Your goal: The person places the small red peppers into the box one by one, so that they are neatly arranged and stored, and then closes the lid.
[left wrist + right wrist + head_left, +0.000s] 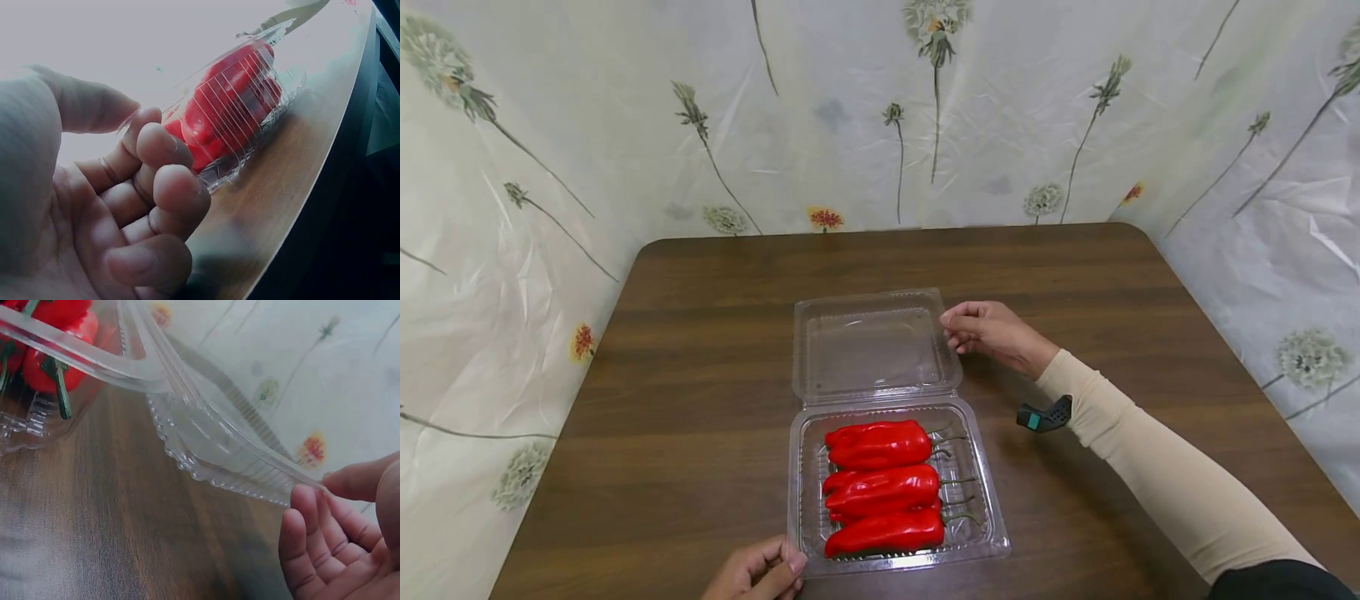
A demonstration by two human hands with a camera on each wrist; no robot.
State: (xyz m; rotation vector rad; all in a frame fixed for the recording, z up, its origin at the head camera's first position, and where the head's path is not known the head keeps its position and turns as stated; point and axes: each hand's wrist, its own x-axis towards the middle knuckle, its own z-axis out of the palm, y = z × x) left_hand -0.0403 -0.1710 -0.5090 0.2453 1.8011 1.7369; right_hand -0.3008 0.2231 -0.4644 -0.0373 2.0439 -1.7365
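A clear plastic clamshell container (992,508) lies unfolded on the table, its lid (872,350) laid back on the far side. Several red peppers (880,492) with green stems rest in rows in its base, stems toward the right. At the base's near left corner, my left hand (760,569) pinches the rim between thumb and forefinger; the left wrist view shows the other fingers curled below. My right hand (996,333) pinches the right edge of the lid, which the right wrist view shows between thumb (356,480) and forefinger.
The brown wooden table (685,375) has rounded far corners. A whitish sheet with a dandelion print (850,125) hangs behind it and along both sides. A dark strap with a teal patch (1043,415) sits at my right wrist, over a cream sleeve.
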